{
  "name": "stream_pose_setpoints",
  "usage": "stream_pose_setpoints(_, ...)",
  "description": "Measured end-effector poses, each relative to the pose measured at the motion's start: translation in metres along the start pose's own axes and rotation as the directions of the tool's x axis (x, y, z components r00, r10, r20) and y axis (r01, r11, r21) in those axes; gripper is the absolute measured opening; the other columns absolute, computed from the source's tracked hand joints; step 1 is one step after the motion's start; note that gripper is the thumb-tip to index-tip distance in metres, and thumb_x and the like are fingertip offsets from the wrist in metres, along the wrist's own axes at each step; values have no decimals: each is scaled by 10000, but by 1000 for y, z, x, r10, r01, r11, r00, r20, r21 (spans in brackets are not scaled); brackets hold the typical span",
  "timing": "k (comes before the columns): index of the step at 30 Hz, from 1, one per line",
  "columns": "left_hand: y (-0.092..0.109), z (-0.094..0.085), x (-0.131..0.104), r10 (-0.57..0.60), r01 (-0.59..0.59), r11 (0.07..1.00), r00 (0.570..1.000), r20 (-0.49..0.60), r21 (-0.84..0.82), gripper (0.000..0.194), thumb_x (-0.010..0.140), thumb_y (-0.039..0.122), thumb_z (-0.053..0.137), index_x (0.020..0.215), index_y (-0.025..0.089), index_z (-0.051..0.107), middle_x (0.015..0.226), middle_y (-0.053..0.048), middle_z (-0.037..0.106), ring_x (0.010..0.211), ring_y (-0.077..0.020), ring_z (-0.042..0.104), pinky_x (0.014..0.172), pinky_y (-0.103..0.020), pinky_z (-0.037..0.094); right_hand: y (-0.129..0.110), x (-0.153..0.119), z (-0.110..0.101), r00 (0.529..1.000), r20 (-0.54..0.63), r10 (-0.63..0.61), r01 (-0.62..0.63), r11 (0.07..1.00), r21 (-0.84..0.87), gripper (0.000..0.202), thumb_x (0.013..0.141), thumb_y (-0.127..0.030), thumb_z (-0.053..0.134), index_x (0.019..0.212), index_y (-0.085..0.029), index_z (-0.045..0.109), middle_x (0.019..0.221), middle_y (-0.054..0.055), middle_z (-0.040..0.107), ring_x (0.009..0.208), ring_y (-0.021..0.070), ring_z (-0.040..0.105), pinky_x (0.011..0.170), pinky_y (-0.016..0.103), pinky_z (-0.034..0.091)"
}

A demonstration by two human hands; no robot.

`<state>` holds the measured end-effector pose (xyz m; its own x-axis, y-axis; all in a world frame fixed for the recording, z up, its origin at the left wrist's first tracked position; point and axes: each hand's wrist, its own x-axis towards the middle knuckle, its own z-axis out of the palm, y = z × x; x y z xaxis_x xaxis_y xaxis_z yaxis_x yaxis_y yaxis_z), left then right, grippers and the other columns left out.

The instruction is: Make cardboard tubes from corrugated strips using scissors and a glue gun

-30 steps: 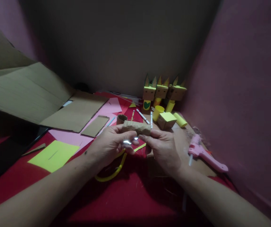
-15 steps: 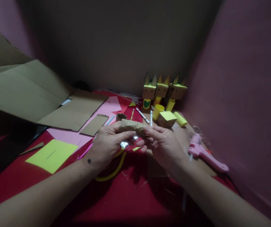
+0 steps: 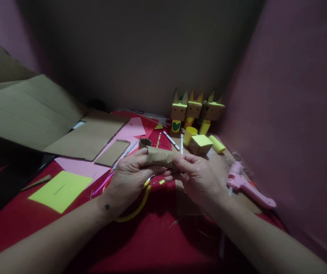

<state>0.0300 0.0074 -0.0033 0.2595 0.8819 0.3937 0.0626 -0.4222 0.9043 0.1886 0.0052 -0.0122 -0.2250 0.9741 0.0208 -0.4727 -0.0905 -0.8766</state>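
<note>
Between my two hands is a brown cardboard tube, held crosswise above the red tablecloth; its surface looks creased. My left hand grips its left end, and my right hand pinches its right end between thumb and fingers. Just behind the tube stands another brown cardboard roll, its open top showing. Yellow-handled scissors lie under my left hand, their blades mostly hidden. A small yellow paper scrap is on the cloth below the tube.
Right of my hands lies a pink glue gun. Cardboard figures with pointed ears stand at the back, near a yellow-topped box, a yellow roll and markers. Leftward are yellow paper and a large cardboard box.
The tube has turned slightly in my hands, showing more of its side. My left fingers have shifted on it, and the shiny metal beneath is now mostly covered.
</note>
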Motion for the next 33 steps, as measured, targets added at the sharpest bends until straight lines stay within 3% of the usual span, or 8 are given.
stream_pose_setpoints(6,3,-1,0,74,-75,997,997,7,16,198,808,163,668,950,253,771,1052,-46,714,1026,-239,628,937,-361,505,-1,0,-1,997,38,-63,64,997,-34,148,728,-304,732,695,-161,718,644,37,702,549,135,645,593,266,549)
stream_pose_setpoints(10,4,-6,4,14,-13,997,1000,22,-72,212,812,144,655,968,234,766,1061,-65,713,1064,-256,612,939,-374,502,-2,-2,4,988,92,-121,126,990,-59,99,678,-199,758,774,-188,739,763,18,728,700,149,670,735,301,555)
stream_pose_setpoints(16,7,-1,3,-57,56,991,998,-3,-118,191,774,156,693,930,235,772,1035,-51,719,1018,-235,631,906,-342,517,3,-5,4,986,-3,-168,165,972,-169,33,709,-175,726,728,-193,746,703,20,733,665,161,680,730,341,569)
stream_pose_setpoints(21,10,-2,5,-119,122,985,992,38,-121,173,756,174,695,901,227,773,977,-52,723,939,-229,641,881,-364,515,4,-5,-1,967,6,-256,247,928,-280,49,734,-170,721,743,-205,753,702,16,721,703,175,676,733,342,558)
stream_pose_setpoints(24,12,-10,7,-157,163,983,985,76,-85,226,717,175,732,935,226,766,955,-44,715,947,-224,623,903,-350,480,2,-6,-5,894,50,-444,411,774,-482,91,759,-139,707,782,-215,753,802,21,716,801,174,658,774,323,534)
stream_pose_setpoints(28,11,-21,9,-207,224,952,973,100,-211,126,740,192,719,859,205,760,875,-28,687,816,-162,601,739,-249,475,-1,-7,-13,716,250,-652,618,426,-660,151,814,-101,646,820,-222,737,849,32,688,813,169,634,745,314,525)
stream_pose_setpoints(31,3,-25,11,-329,352,854,936,126,-384,91,738,262,736,743,173,718,655,6,602,548,-84,483,494,-188,368,-3,-8,-17,679,354,-643,643,290,-709,168,845,-111,612,901,-223,724,877,54,677,836,188,635,737,334,534)
stream_pose_setpoints(33,-3,-25,12,-390,414,789,908,150,-453,145,701,273,769,689,158,682,550,37,510,452,-52,373,430,-180,279,-5,-9,-18,662,400,-634,653,226,-723,177,853,-110,597,919,-222,716,883,60,677,838,191,643,738,333,543)
